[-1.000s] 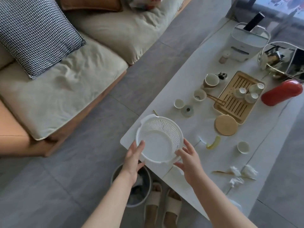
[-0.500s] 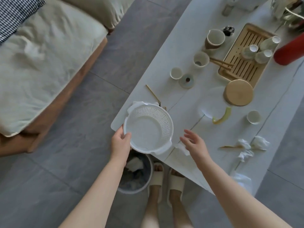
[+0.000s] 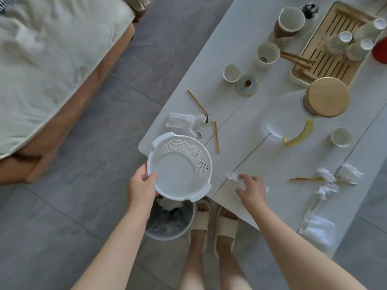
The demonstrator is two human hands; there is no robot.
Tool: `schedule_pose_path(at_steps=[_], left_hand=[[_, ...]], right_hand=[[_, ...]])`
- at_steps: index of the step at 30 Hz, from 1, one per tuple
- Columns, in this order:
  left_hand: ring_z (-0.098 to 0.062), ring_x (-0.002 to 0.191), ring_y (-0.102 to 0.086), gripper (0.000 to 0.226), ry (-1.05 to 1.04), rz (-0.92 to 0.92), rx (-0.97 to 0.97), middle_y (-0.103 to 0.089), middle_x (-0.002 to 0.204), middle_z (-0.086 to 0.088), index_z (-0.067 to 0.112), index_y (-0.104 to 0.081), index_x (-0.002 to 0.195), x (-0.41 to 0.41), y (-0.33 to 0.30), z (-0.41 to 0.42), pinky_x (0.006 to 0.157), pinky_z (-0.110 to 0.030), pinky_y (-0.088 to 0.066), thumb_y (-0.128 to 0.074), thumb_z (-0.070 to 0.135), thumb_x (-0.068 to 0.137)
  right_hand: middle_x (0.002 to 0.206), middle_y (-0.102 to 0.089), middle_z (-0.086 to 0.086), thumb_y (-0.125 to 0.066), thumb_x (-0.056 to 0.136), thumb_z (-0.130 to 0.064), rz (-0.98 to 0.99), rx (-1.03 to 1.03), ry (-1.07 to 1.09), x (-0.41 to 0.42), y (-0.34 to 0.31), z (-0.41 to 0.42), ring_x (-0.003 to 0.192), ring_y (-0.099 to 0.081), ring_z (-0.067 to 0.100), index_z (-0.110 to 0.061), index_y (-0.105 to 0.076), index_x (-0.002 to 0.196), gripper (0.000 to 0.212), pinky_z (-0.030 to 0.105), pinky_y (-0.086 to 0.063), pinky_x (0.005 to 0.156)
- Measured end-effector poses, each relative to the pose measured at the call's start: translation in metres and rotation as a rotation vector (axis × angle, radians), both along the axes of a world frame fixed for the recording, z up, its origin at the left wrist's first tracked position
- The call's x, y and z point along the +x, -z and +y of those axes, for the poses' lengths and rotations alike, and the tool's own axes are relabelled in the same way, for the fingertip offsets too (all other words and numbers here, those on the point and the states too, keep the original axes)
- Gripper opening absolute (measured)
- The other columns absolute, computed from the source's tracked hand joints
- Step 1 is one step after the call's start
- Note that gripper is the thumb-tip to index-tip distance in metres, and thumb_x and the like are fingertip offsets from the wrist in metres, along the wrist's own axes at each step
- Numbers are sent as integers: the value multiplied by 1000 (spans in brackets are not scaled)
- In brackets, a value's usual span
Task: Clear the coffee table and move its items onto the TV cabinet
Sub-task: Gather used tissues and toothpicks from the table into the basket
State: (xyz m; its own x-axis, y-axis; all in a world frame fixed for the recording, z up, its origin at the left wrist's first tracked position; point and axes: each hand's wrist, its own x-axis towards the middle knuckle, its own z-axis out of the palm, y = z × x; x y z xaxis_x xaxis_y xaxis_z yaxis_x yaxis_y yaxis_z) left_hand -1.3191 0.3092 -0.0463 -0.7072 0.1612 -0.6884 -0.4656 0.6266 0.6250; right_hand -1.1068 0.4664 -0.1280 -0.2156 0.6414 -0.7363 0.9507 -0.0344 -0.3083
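Note:
My left hand (image 3: 142, 185) grips the near rim of an empty white perforated basket (image 3: 180, 166), held at the near left corner of the white coffee table (image 3: 261, 164). My right hand (image 3: 251, 187) rests on the table just right of the basket, its fingers pinching a crumpled white tissue (image 3: 235, 177). More tissue wads (image 3: 330, 178) lie to the right with thin wooden sticks (image 3: 305, 178). Beyond are a flat tissue (image 3: 181, 120), small white cups (image 3: 231, 72), a yellow curved peel (image 3: 299, 133), a round wooden lid (image 3: 326, 97) and a bamboo tea tray (image 3: 333, 45) with cups.
A grey waste bin (image 3: 169, 218) with paper in it stands on the floor under the basket, next to my slippered feet (image 3: 211, 225). A sofa with pale cushions (image 3: 52, 70) is at the left across a strip of grey floor. A red object (image 3: 380, 51) shows at the right edge.
The basket came off the table toward me and left, now over the bin in my left hand alone. My right hand let go of it and closed on a tissue.

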Motion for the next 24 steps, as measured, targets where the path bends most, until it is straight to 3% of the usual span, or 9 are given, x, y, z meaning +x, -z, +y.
schedule_pose_path(at_steps=[2, 5, 8, 12, 14, 16, 19, 21, 24], left_hand=[[-16, 89, -69, 35, -4, 9, -2, -73, 92, 11, 33, -67, 105, -1, 2, -4, 74, -38, -59, -51, 7, 86], [-15, 90, -68, 36, -14, 20, -8, -72, 90, 13, 35, -66, 103, -4, 1, -8, 72, -36, -59, -51, 7, 86], [-15, 92, -67, 37, -26, 30, -34, -71, 91, 15, 35, -65, 103, -6, -3, -9, 78, -39, -58, -51, 7, 85], [-19, 91, -66, 34, -56, 49, -78, -69, 91, 14, 38, -65, 100, -6, -12, -8, 85, -48, -55, -53, 10, 83], [-22, 91, -65, 35, -79, 55, -91, -68, 89, 14, 33, -65, 105, -8, -18, -6, 84, -49, -56, -53, 10, 82], [-22, 91, -65, 33, -87, 46, -83, -68, 86, 15, 37, -66, 98, -10, -24, -2, 83, -48, -56, -53, 12, 81], [-22, 86, -66, 36, -89, 41, -73, -68, 80, 14, 48, -63, 75, -16, -31, 1, 80, -49, -57, -51, 14, 79], [-31, 88, -65, 28, -93, 57, -84, -68, 80, 5, 40, -64, 76, -23, -34, 0, 80, -53, -56, -48, 17, 73], [-32, 88, -64, 30, -100, 79, -111, -68, 79, 4, 38, -64, 78, -37, -34, -5, 79, -55, -56, -43, 20, 67]], right_hand=[[125, -51, 11, -54, 87, -8, 1, -4, -15, -4, 6, 4, 114, -50, 29, -18, -54, 123, 37, 41, -44, 97], [115, -62, 7, -52, 92, -14, 77, -69, 10, -16, 3, 13, 101, -57, 24, -16, -59, 117, 26, 30, -46, 79], [103, -65, 4, -57, 90, -17, 277, -58, 205, -40, -21, 18, 81, -58, 14, -21, -58, 107, 17, 20, -41, 59], [85, -66, -1, -59, 88, -11, 611, -81, 384, -84, -67, 13, 74, -61, 11, -23, -61, 90, 12, 29, -53, 67], [81, -67, -3, -60, 87, -8, 754, -168, 394, -106, -88, 8, 71, -63, 4, -24, -66, 86, 17, 23, -57, 66], [83, -69, -2, -58, 88, -7, 829, -273, 377, -126, -103, 2, 70, -65, 1, -23, -69, 87, 20, 20, -57, 66], [92, -66, -7, -51, 93, -7, 787, -360, 240, -148, -110, -8, 74, -64, 0, -20, -69, 100, 23, 25, -58, 76], [105, -63, -12, -49, 95, -8, 713, -325, 148, -155, -107, -10, 84, -62, 0, -18, -66, 113, 27, 25, -57, 78], [111, -64, -8, -50, 94, -9, 651, -223, 195, -161, -95, -2, 86, -60, 1, -17, -65, 113, 26, 23, -56, 74]])
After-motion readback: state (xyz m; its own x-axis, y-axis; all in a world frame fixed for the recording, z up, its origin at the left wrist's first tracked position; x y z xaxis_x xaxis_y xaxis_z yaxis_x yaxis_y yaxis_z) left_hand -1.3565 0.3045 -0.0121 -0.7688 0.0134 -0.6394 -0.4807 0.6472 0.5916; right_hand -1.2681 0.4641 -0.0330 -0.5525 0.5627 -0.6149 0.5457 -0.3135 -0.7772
